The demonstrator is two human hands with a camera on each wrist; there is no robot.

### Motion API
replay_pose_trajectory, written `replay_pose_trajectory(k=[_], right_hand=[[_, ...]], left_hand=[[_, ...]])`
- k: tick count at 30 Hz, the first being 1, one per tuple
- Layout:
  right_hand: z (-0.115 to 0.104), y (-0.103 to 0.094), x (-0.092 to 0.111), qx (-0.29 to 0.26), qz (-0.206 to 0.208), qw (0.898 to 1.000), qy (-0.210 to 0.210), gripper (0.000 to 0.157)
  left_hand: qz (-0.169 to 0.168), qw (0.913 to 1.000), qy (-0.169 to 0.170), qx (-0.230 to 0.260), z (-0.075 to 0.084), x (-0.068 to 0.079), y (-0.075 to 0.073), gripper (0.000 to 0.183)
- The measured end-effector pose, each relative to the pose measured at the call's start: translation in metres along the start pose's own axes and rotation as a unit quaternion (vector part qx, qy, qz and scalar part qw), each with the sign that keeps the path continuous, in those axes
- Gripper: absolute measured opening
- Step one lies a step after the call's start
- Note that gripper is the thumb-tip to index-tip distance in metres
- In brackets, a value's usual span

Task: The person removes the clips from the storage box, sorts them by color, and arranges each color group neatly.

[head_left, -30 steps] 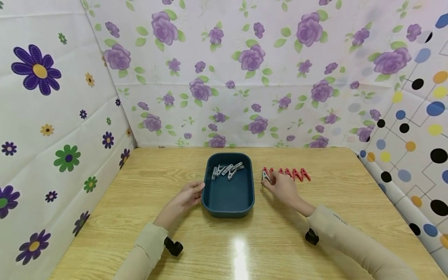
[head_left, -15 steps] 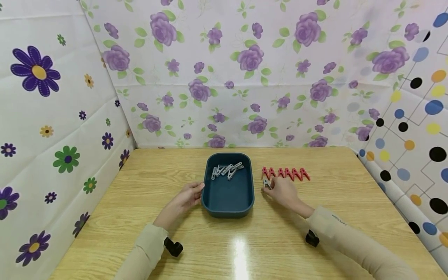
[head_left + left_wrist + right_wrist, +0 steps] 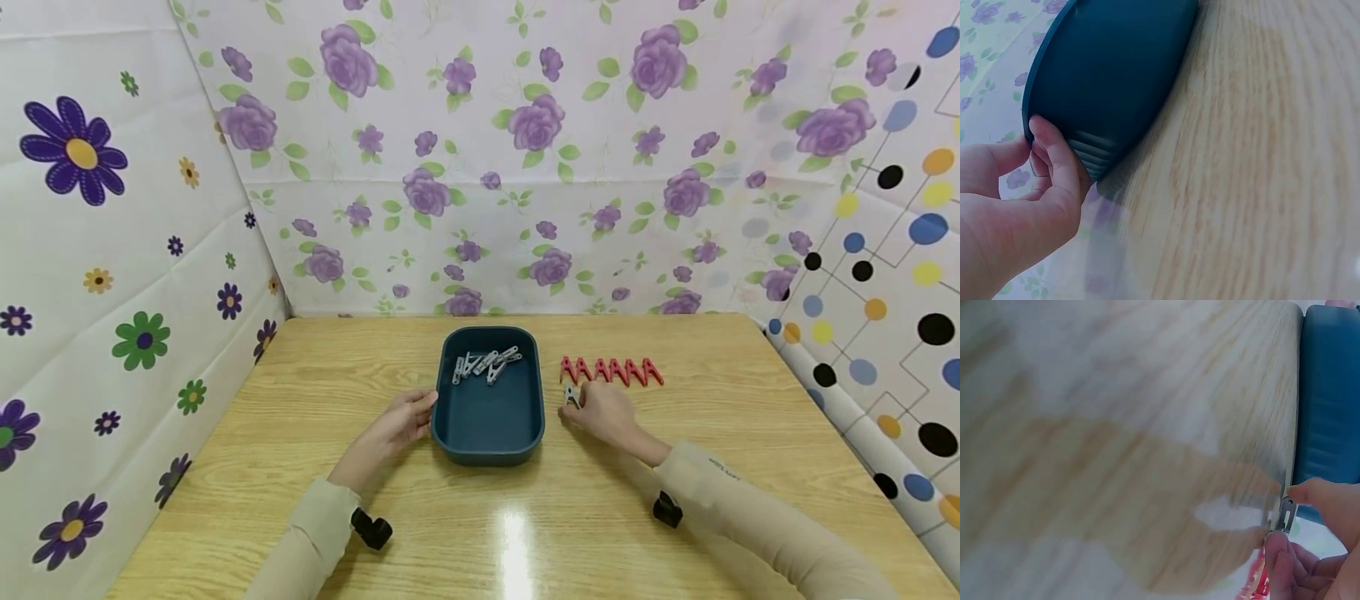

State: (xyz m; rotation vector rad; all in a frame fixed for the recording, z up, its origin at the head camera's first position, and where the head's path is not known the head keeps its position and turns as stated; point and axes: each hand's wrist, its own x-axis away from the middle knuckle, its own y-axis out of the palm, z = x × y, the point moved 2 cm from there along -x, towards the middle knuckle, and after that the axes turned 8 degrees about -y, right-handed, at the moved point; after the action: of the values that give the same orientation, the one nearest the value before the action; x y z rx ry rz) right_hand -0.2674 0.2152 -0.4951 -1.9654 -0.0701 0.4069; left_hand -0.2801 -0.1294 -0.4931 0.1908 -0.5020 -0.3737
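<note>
A dark blue plastic bin [image 3: 489,421] stands mid-table with several grey clothespins [image 3: 486,363] lying inside near its far end. My left hand [image 3: 405,418] grips its left edge; in the left wrist view the thumb and curled fingers meet at the bin's rim [image 3: 1027,112]. To the right of the bin, my right hand [image 3: 606,410] pinches one grey clothespin [image 3: 1285,514] between thumb and fingers, low at the tabletop. Just beyond it, several red clothespins [image 3: 615,372] form a row, all standing in the same direction. Part of the held clothespin is hidden by the fingers.
The wooden table [image 3: 360,350] has a back edge meeting a flowered cloth [image 3: 480,233]. Patterned cloths also hang at left and right. A small black camera [image 3: 371,529] sits on the left wrist, another [image 3: 667,509] on the right.
My right hand has lowered the grey clothespin slightly nearer to me, from over the leftmost red clothespins to in front of them. The left hand and bin have stayed put.
</note>
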Motion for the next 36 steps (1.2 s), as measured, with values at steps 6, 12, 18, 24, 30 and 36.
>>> replay_pose_trajectory(k=[6, 12, 18, 24, 30, 36], right_hand=[[-0.003, -0.005, -0.001, 0.006, 0.034, 0.999, -0.003, 0.065], [-0.008, -0.013, -0.011, -0.013, 0.043, 0.999, 0.004, 0.057], [-0.015, -0.023, -0.027, -0.005, 0.051, 0.999, -0.009, 0.035], [-0.024, -0.032, -0.041, -0.016, 0.026, 0.999, -0.022, 0.020], [-0.031, -0.034, -0.050, -0.018, -0.008, 0.999, -0.033, 0.017], [-0.038, -0.033, -0.056, -0.003, -0.020, 0.999, -0.038, 0.017]], left_hand=[[-0.003, 1.0000, 0.000, -0.001, 0.000, 0.000, -0.002, 0.045], [-0.001, 1.0000, 0.000, 0.002, 0.000, 0.000, -0.002, 0.041], [-0.001, 1.0000, -0.002, 0.001, 0.000, 0.000, -0.001, 0.042], [0.001, 1.0000, -0.001, -0.001, 0.000, 0.001, -0.001, 0.044], [0.001, 1.0000, -0.004, 0.000, 0.000, 0.002, 0.000, 0.040], [-0.003, 1.0000, -0.003, 0.002, 0.001, 0.003, 0.000, 0.040]])
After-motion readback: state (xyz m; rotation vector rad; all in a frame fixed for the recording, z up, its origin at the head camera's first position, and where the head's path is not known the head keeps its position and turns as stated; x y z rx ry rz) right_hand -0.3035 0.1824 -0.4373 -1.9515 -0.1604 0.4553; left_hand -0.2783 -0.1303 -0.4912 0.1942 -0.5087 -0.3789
